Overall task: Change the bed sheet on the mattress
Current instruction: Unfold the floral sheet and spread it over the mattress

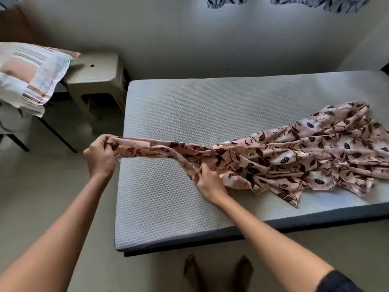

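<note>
**Mattress** [189,106]: bare, quilted grey cover, no sheet fitted. It serves as the laying surface.

**Bed sheet** [294,152]: pink with dark leaf print, bunched in a heap toward the mattress's right edge. One drawn-out length runs across to the left edge and just past it. It is probably stretched this way so that a hem or corner can be found before spreading.

**Left hand** [101,153]: clenched on the sheet's end, held up beyond the left edge, apparently to keep the length taut.

**Right hand** [210,182]: fingers curled into a fold further along, over the front-left part of the mattress, seemingly feeding along the edge.

**Pillow** [29,74]: set aside off the bed, at left beside a stool [94,70], likely to keep the mattress free for the sheet.
</note>
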### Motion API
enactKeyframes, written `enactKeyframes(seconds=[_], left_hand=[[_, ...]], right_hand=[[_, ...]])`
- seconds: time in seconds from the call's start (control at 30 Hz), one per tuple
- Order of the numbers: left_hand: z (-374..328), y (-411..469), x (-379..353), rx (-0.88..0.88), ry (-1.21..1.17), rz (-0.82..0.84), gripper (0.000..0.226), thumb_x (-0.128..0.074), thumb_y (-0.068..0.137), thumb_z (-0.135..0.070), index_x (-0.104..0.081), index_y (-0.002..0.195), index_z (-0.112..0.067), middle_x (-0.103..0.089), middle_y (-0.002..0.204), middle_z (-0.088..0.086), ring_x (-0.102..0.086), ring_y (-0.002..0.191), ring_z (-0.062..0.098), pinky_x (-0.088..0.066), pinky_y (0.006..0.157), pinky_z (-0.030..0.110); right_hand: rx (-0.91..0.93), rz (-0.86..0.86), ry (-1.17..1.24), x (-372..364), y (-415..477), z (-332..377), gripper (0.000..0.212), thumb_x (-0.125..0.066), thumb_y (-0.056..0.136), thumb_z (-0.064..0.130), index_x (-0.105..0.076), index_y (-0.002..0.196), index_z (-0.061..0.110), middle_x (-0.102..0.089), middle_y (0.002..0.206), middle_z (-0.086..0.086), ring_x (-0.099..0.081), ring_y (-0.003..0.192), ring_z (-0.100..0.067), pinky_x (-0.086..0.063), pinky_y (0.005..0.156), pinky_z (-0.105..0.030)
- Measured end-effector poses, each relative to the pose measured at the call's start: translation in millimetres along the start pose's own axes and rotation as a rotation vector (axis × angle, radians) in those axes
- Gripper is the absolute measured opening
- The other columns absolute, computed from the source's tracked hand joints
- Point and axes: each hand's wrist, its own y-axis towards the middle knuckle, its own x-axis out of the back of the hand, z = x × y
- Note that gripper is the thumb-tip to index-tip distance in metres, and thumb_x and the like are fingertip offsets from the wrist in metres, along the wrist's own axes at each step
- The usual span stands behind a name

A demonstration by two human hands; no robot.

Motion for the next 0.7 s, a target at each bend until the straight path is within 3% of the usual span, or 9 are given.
enactKeyframes(seconds=[0.1,0.2,0.27,0.37,0.47,0.57,0.7], left_hand=[[33,-9,-3,-0.033,0.182,0.140,0.023,-0.049,0.087,0.003,-0.069,0.098,-0.001,-0.068,0.092,0.023,-0.062,0.087,0.037,-0.043,0.075,0.033],[71,-18,1,-0.188,0.494,0.424,0.017,-0.054,0.086,-0.001,-0.067,0.098,-0.002,-0.066,0.095,0.025,-0.061,0.085,0.042,-0.045,0.071,0.040],[92,-24,2,-0.278,0.701,0.591,0.028,-0.047,0.091,-0.003,-0.063,0.112,-0.010,-0.065,0.107,0.022,-0.062,0.091,0.041,-0.046,0.075,0.041],[120,-35,-12,-0.274,0.849,0.681,0.031,-0.039,0.096,-0.007,-0.055,0.123,-0.010,-0.059,0.118,0.021,-0.061,0.099,0.039,-0.047,0.082,0.042],[154,-47,-39,-0.271,0.886,0.696,0.032,-0.038,0.091,0.004,-0.055,0.117,-0.001,-0.057,0.114,0.022,-0.060,0.100,0.040,-0.050,0.082,0.050],[179,-62,-65,-0.197,0.864,0.744,0.038,-0.044,0.080,0.011,-0.054,0.115,0.002,-0.055,0.115,0.024,-0.052,0.105,0.041,-0.045,0.089,0.048],[207,-79,-95,0.166,0.837,0.832,0.029,-0.048,0.090,-0.013,-0.055,0.116,-0.001,-0.056,0.118,0.022,-0.055,0.107,0.039,-0.047,0.085,0.042]], right_hand=[[-0.016,0.181,0.004,-44,-53,-9,0.016,-0.042,0.098,0.020,-0.040,0.112,0.013,-0.061,0.087,-0.008,-0.055,0.072,-0.023,-0.045,0.060,-0.036],[-0.064,0.340,0.024,-93,-102,-7,0.005,-0.042,0.098,0.019,-0.037,0.100,0.018,-0.060,0.095,-0.014,-0.056,0.083,-0.030,-0.037,0.064,-0.034],[-0.119,0.429,0.061,-121,-125,-2,0.006,-0.039,0.097,0.013,-0.040,0.102,0.014,-0.055,0.109,-0.021,-0.058,0.094,-0.035,-0.041,0.072,-0.033],[-0.202,0.524,0.085,-152,-137,-1,0.040,-0.035,0.093,0.002,-0.036,0.132,0.011,-0.032,0.135,-0.027,-0.057,0.110,-0.033,-0.041,0.100,-0.039],[-0.220,0.559,0.063,-177,-126,-14,0.039,-0.037,0.093,0.002,-0.038,0.131,0.009,-0.051,0.125,-0.021,-0.057,0.109,-0.034,-0.044,0.094,-0.038],[-0.180,0.634,0.014,-194,-108,-37,0.029,-0.038,0.092,0.006,-0.048,0.119,0.008,-0.058,0.115,-0.023,-0.056,0.106,-0.038,-0.043,0.088,-0.039],[-0.169,0.566,-0.049,-206,-68,-69,0.030,-0.039,0.094,0.010,-0.054,0.119,0.013,-0.060,0.119,-0.017,-0.056,0.109,-0.035,-0.046,0.089,-0.038]])
